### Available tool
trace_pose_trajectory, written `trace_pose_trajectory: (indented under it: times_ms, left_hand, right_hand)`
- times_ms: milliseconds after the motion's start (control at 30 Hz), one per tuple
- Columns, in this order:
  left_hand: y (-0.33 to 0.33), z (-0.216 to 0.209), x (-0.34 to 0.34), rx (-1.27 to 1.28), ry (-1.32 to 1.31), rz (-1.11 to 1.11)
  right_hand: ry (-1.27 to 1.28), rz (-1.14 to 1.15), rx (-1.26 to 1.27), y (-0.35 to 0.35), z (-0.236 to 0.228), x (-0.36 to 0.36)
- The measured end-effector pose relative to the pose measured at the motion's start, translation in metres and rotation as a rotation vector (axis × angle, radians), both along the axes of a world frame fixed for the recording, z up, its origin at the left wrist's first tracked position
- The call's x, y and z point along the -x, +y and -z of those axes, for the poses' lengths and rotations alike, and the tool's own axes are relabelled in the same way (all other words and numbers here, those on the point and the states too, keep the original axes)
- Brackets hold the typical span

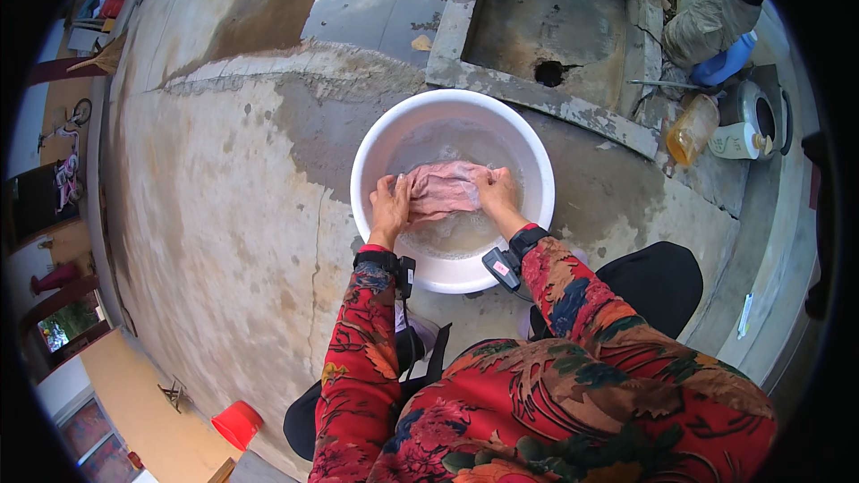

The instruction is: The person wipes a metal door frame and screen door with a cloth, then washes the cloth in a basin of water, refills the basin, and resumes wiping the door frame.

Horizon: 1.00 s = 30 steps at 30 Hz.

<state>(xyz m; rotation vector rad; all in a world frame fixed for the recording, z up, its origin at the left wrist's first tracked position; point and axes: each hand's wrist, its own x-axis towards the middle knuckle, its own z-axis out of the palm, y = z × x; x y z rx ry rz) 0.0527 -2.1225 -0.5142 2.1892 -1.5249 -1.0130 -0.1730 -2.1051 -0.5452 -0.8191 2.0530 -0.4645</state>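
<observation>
The left hand (390, 209) and right hand (499, 194) grip a pink cloth (445, 190). Lengthwise, it runs left-to-right within the basin (456, 274).

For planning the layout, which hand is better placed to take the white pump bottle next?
Probably the right hand: the white pump bottle is to the right, past the basin. The left hand is farther; both hold the pink cloth.

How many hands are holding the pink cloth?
2. The left hand holds the left end of the pink cloth, and the right hand holds the right end, inside the white basin. No hand looks hidden, though some fingertips are.
</observation>
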Motion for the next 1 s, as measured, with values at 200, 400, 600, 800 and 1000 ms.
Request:
trace_pose_trajectory:
  times_ms: [200,400,600,800,1000]
  left_hand:
    - [0.032,0.017,0.027,-0.165,-0.105,0.405]
    - [0.028,0.036,0.037,-0.413,-0.295,0.507]
    - [0.036,0.043,0.034,-0.480,-0.203,0.549]
    - [0.006,0.035,0.016,-0.411,0.435,-0.050]
    - [0.024,-0.026,0.069,-0.216,0.841,0.128]
  right_hand:
    - [0.145,-0.311,0.086,0.028,-0.010,0.001]
    - [0.154,-0.330,0.030,0.028,-0.014,0.005]
    - [0.144,-0.374,0.241,0.038,0.008,0.005]
    - [0.073,0.077,0.208,0.032,0.040,-0.001]
    - [-1.597,0.631,-0.104,0.019,0.029,-0.023]
